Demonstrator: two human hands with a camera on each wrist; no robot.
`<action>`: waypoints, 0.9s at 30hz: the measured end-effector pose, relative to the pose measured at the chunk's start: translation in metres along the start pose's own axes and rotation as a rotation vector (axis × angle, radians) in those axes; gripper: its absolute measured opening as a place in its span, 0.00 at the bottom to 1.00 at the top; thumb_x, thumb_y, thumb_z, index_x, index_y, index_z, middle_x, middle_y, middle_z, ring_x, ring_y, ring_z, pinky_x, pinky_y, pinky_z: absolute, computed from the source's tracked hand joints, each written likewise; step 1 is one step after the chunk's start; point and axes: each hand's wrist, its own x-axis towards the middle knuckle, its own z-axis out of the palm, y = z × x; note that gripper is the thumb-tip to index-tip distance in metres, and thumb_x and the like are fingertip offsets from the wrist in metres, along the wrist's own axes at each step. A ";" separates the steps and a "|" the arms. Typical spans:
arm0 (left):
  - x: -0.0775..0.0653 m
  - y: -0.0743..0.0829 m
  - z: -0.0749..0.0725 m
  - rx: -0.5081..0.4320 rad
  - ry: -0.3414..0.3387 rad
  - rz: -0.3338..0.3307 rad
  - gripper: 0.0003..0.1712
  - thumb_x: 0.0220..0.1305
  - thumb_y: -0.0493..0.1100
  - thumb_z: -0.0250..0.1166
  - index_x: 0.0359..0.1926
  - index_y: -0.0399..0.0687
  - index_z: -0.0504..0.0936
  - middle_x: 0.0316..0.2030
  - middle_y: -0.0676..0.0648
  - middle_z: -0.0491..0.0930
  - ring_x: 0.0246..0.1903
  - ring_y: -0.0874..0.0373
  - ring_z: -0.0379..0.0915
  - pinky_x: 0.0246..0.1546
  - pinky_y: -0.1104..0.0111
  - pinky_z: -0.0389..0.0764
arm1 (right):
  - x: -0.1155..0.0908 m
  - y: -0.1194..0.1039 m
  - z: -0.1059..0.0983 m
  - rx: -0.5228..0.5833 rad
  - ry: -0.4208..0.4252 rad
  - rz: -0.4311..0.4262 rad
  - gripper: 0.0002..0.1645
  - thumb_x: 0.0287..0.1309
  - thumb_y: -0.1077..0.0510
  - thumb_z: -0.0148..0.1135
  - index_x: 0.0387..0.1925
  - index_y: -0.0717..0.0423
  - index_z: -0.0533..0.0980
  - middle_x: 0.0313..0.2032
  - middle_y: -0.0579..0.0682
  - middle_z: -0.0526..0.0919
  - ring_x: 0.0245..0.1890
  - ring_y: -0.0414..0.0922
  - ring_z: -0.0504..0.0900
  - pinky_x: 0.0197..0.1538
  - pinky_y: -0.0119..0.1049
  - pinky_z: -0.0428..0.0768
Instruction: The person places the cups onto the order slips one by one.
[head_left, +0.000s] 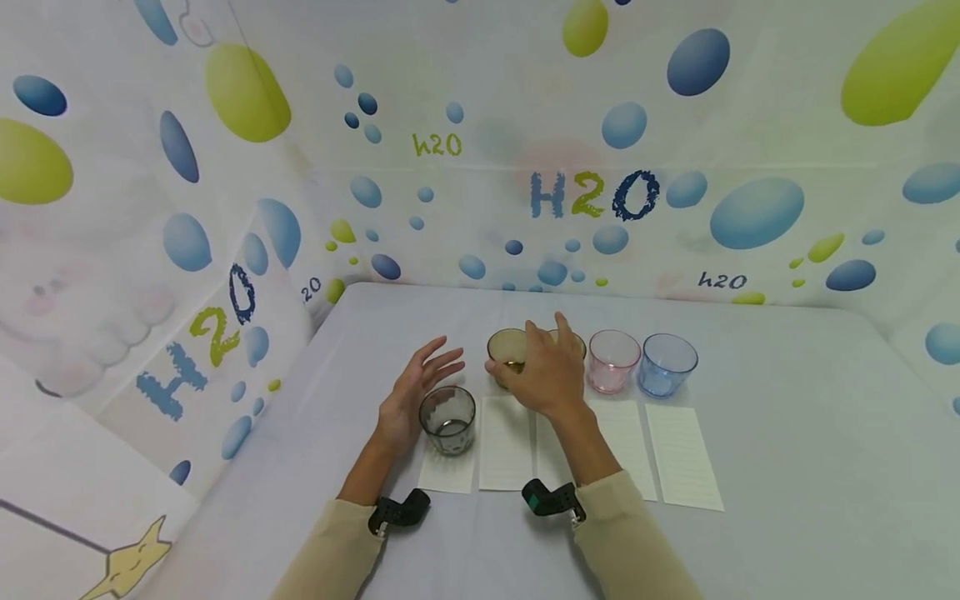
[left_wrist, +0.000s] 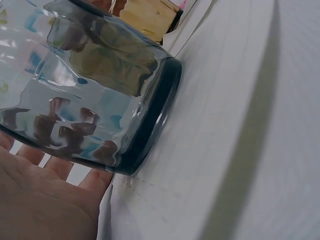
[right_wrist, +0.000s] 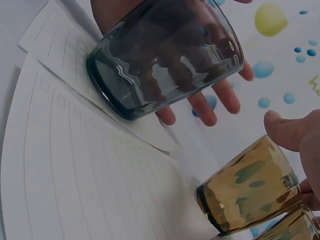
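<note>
A grey glass [head_left: 447, 421] stands upright on the leftmost paper card. Alongside it my left hand [head_left: 405, 404] has its fingers extended and spread; in the right wrist view these fingers [right_wrist: 202, 107] show through and behind the glass. My right hand [head_left: 551, 371] is over the two amber glasses, its thumb [right_wrist: 285, 131] spread away from the fingers and close to the rim of the left amber glass [right_wrist: 252, 185]. The second amber glass [head_left: 576, 343] is mostly hidden behind that hand. Both amber glasses stand upright behind the row of cards.
To the right of the amber glasses are a pink glass [head_left: 613, 367] and a blue glass [head_left: 667, 371]. Several lined paper cards [head_left: 506, 450] lie side by side on the white table [head_left: 795, 417]. A printed cloth [head_left: 495, 158] hangs behind and at the left.
</note>
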 end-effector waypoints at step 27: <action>0.000 0.001 0.002 -0.006 0.011 -0.014 0.32 0.78 0.47 0.29 0.79 0.50 0.52 0.74 0.35 0.61 0.73 0.34 0.55 0.64 0.53 0.69 | 0.007 -0.005 -0.002 -0.141 -0.079 0.003 0.52 0.56 0.28 0.65 0.69 0.60 0.68 0.64 0.59 0.76 0.73 0.58 0.62 0.75 0.59 0.54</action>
